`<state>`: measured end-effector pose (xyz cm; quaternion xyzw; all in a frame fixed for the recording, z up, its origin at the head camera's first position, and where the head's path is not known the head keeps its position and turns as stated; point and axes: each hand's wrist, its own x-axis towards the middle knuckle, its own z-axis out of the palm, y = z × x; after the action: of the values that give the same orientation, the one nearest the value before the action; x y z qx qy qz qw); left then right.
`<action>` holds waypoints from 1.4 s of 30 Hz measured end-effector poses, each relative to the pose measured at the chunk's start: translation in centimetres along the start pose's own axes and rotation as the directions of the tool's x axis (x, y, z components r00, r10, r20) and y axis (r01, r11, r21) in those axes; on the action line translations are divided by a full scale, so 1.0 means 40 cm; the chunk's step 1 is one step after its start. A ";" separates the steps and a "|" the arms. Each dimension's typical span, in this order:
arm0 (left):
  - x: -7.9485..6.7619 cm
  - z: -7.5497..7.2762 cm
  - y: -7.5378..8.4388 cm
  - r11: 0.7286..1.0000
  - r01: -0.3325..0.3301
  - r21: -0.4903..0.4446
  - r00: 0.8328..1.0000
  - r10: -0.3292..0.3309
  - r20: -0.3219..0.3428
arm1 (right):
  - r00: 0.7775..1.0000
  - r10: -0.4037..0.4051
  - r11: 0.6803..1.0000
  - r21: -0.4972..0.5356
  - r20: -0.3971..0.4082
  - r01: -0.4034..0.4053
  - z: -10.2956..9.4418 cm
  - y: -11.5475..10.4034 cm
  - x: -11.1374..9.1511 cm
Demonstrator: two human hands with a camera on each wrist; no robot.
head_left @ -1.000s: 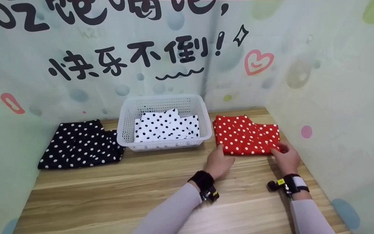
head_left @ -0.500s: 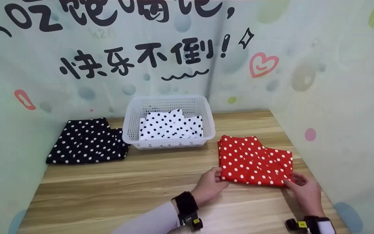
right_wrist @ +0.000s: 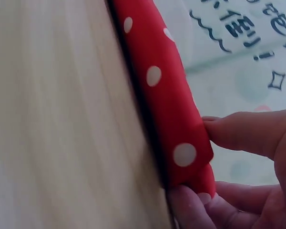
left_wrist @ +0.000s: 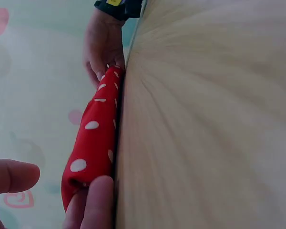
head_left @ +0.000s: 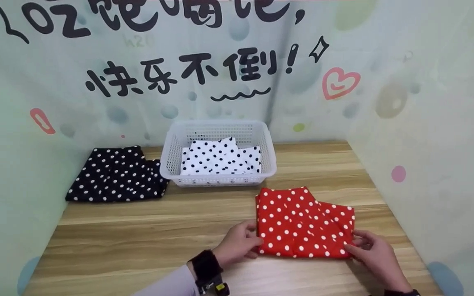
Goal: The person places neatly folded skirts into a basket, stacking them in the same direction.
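A folded red polka-dot cloth (head_left: 303, 226) with white dots and a stepped upper edge lies flat on the wooden table, right of the middle. My left hand (head_left: 239, 242) is at its lower left corner. In the left wrist view the fingers (left_wrist: 99, 202) touch the folded end, while the thumb (left_wrist: 16, 176) stays raised apart from it. At the lower right corner my right hand (head_left: 375, 255) pinches the cloth. The right wrist view shows that thumb (right_wrist: 240, 131) on the upper face and fingertips (right_wrist: 193, 207) at the underside.
A white plastic basket (head_left: 218, 181) at the back holds a folded white cloth (head_left: 220, 158) with black dots. Left of it lies a folded black cloth (head_left: 115, 176) with white dots. Printed wall sheets (head_left: 410, 102) enclose the table (head_left: 138, 246) at the back and sides.
The red cloth has slid from beside the basket toward the person, then somewhat left, with both hands at its lower corners. The left thumb and fingers stay by the left edge.
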<state>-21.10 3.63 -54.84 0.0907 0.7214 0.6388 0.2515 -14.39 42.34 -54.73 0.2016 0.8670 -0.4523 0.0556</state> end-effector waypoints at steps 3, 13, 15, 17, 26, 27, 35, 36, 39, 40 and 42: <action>-0.041 -0.049 -0.009 0.999 0.032 0.029 0.999 -0.033 0.037 | 0.998 -0.058 0.997 -0.042 0.032 0.059 0.040 -0.027 -0.014; -0.132 -0.216 -0.031 0.986 0.002 0.165 0.999 0.004 -0.034 | 0.963 -0.262 0.954 -0.133 0.060 0.268 0.211 -0.150 -0.035; -0.140 -0.235 -0.042 0.987 0.001 0.158 0.998 0.008 -0.058 | 0.950 -0.305 0.938 -0.154 0.067 0.312 0.231 -0.164 -0.036; -0.146 -0.247 -0.051 0.990 0.001 0.140 0.998 0.008 -0.064 | 0.945 -0.323 0.929 -0.169 0.058 0.328 0.244 -0.172 -0.038; -0.170 -0.270 -0.046 0.973 0.011 0.231 0.994 0.013 -0.105 | 0.961 -0.270 0.958 -0.090 0.053 0.274 0.245 -0.185 -0.045; -0.172 -0.272 -0.045 0.970 0.014 0.242 0.993 0.015 -0.119 | 0.965 -0.258 0.962 -0.080 0.051 0.262 0.239 -0.185 -0.044; -0.187 -0.287 -0.042 0.993 0.055 0.105 0.977 -0.032 -0.209 | 0.986 -0.132 0.986 0.116 0.102 0.120 0.219 -0.170 -0.032; -0.188 -0.288 -0.042 0.997 0.051 0.061 0.980 -0.038 -0.196 | 0.983 -0.128 0.982 0.156 0.128 0.108 0.221 -0.169 -0.029; -0.187 -0.289 -0.043 0.998 0.030 -0.058 0.988 -0.039 -0.150 | 0.971 -0.119 0.960 0.275 0.206 0.059 0.228 -0.168 -0.018; -0.187 -0.289 -0.043 0.995 0.027 -0.100 0.990 -0.041 -0.137 | 0.966 -0.116 0.951 0.307 0.231 0.041 0.230 -0.168 -0.014; -0.183 -0.287 -0.046 0.984 0.023 -0.179 0.992 -0.045 -0.119 | 0.953 -0.116 0.928 0.372 0.281 0.003 0.234 -0.169 -0.009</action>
<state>-19.97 -10.05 -54.15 0.0159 0.6771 0.7006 0.2247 -17.57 31.25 -54.95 0.1113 0.7543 -0.6332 0.1329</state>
